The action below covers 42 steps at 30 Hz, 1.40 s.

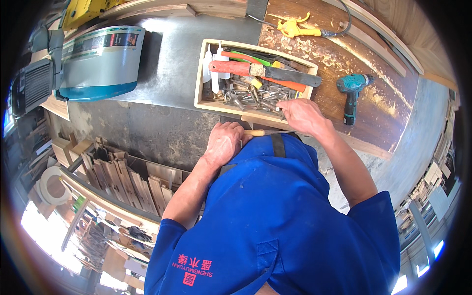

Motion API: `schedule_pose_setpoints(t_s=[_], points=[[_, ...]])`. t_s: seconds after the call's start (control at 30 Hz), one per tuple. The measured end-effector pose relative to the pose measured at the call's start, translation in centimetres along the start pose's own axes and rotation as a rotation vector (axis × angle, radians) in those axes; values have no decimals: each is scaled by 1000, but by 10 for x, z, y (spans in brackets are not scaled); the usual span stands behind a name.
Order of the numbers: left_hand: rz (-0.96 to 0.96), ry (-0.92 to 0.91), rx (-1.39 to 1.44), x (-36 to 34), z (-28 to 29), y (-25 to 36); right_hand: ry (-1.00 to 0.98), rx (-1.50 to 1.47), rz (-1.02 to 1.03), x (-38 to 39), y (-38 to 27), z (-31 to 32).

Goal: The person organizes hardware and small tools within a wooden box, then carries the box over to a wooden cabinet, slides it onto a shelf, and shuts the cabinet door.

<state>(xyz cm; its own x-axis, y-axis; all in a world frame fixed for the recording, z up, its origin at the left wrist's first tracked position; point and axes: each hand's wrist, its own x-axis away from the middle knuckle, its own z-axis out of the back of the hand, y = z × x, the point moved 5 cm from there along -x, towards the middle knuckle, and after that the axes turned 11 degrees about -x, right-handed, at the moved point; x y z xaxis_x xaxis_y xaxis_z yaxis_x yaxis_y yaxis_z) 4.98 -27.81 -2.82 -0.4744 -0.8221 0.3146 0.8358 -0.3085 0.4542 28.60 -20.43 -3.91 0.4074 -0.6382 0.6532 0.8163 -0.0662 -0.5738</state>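
The left hand (226,141) is wrapped around the wooden handle of a wood-handled tool (254,132), and its thin metal blade points to the right. That tool is just in front of the blue apron (275,196), by the near edge of the workbench (177,69). The right hand (301,116) reaches over the near edge of a wooden box (199,81), close to its near right corner. Its fingertips are bent in close to some small metal bits (237,98), but I cannot tell if they grip any. The metal bits lie in a messy pile along the near side of the box. A long tool with a red handle and dark blade (290,75) lies across the top, with its tip poking past the right edge. White bottles (214,81) with thin tips sit at the far left corner. The box is on the workbench, between a gray and teal bucket (101,64) at the left end and a teal drill (352,91) on a brown board (314,55). A yellow air gun (295,28) lies by the board's far edge, with sawdust (339,66) around.
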Motion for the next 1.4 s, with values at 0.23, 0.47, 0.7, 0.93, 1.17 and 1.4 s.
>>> schedule_pose_setpoints(t_s=[0.23, 0.47, 0.7, 0.93, 1.17, 1.4], points=[[-8, 15, -5, -2, -1, -1, -70, 45, -7, 12, -9, -3], [-20, 25, -26, -6, 9, 0, 431, -117, 188, 7, -9, 32], [-65, 119, -26, -19, 30, 2, 543, 137, 250, -8, -16, 64], [-95, 174, -96, -36, 39, -16, 497, 249, 226, -28, -20, 57], [-104, 94, -164, -51, 36, -28, 395, 277, 189, -40, -24, 60], [-140, 215, -87, -73, 32, -23, 411, 245, 239, -36, -20, 58]])
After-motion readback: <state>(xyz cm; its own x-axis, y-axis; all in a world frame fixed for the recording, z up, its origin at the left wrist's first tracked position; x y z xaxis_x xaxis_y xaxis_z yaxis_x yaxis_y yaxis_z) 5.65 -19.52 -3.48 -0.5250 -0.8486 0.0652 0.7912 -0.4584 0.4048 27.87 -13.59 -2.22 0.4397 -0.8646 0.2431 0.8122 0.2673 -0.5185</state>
